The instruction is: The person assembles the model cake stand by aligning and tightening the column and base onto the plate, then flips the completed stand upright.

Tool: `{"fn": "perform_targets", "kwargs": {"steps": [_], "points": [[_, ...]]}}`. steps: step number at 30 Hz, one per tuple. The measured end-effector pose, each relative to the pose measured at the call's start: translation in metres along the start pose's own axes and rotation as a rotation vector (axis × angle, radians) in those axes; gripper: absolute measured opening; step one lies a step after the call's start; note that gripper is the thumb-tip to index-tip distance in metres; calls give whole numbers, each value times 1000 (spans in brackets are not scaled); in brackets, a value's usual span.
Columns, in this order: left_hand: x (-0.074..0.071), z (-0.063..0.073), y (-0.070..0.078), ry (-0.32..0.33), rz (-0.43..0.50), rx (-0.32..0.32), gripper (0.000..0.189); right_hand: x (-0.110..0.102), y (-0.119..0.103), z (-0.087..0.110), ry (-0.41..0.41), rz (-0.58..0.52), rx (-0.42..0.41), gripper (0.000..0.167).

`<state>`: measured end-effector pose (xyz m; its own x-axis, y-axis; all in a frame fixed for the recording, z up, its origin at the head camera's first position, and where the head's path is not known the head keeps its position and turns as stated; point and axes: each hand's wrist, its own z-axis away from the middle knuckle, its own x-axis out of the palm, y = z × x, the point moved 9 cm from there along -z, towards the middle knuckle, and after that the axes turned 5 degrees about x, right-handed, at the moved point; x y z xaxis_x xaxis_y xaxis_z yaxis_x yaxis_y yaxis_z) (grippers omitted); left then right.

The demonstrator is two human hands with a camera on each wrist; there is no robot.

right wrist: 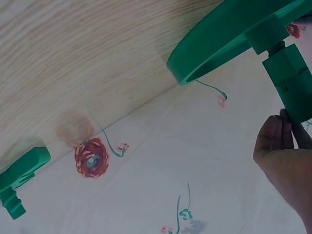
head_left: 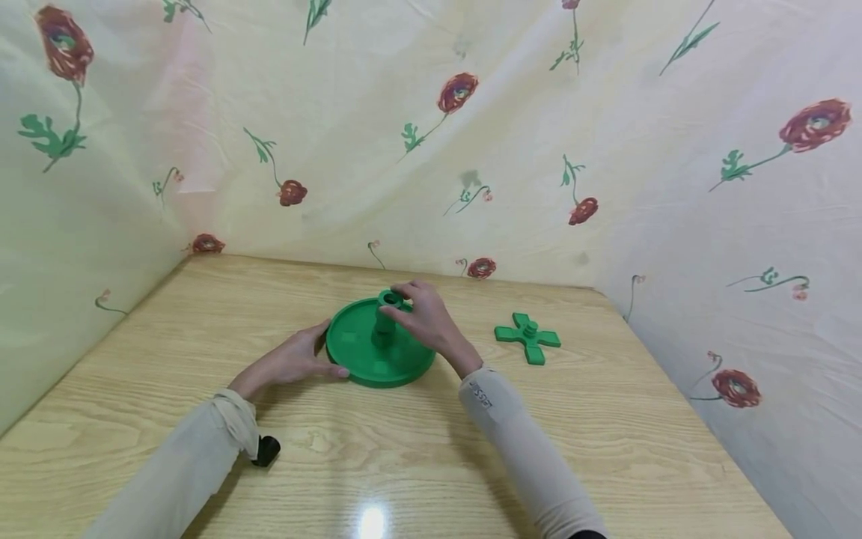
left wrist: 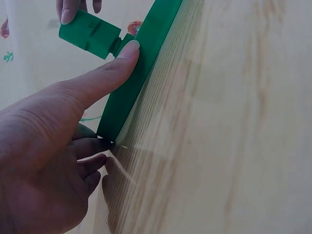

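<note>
A round green tray [head_left: 350,359] with a raised rim lies on the wooden table. My left hand [head_left: 296,358] grips its left edge, thumb against the rim [left wrist: 141,63] and fingers round the far side. Over the tray's middle stands a green hollow post [head_left: 384,323]. Fingers and thumb of my right hand [head_left: 429,320] pinch the post's top end. In the right wrist view, a narrow neck shows between the post [right wrist: 292,83] and the tray's central block [right wrist: 267,35]. Whether the parts are locked together I cannot tell.
To the right on the table [head_left: 404,449] lies a green cross-shaped piece [head_left: 528,338] with a ridged peg standing up from its centre. A flowered cloth [head_left: 377,150] hangs behind the table and along both sides. A small black object [head_left: 266,451] sits by the left sleeve.
</note>
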<state>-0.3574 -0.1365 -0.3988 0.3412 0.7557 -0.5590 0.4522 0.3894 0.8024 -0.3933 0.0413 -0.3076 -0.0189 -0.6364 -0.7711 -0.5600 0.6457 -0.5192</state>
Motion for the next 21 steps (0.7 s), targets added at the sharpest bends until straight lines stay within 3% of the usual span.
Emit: {"fn": "perform_targets", "kwargs": {"steps": [11, 21], "points": [[0, 0, -2, 1, -30, -17, 103, 5, 1, -2, -46, 17, 14, 43], [1, -2, -1, -2, -6, 7, 101, 7, 6, -4, -57, -16, 46, 48]]}}
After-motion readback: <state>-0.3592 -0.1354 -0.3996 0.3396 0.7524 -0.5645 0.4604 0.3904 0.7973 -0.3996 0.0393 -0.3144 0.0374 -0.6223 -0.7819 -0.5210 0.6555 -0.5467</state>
